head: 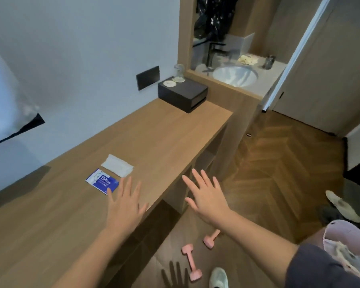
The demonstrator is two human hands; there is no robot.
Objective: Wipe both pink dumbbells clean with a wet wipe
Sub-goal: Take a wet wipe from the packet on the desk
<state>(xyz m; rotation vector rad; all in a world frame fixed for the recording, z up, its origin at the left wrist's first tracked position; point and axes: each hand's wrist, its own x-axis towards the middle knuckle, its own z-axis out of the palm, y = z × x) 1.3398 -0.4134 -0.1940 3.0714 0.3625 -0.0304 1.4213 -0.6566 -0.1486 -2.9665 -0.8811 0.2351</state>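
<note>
Two pink dumbbells lie on the wooden floor below the counter: one dumbbell lies full in view, the other dumbbell is partly hidden by my right forearm. A white wet wipe lies flat on the wooden counter, with its blue and white sachet just in front of it. My left hand hovers open above the counter edge, fingers spread, close to the sachet. My right hand is open too, held in the air past the counter edge, above the floor.
A black box with a glass and a small dish on top stands at the counter's far end. Beyond it is a washbasin. My foot in a pale slipper is beside the dumbbells. Another slipper lies at right.
</note>
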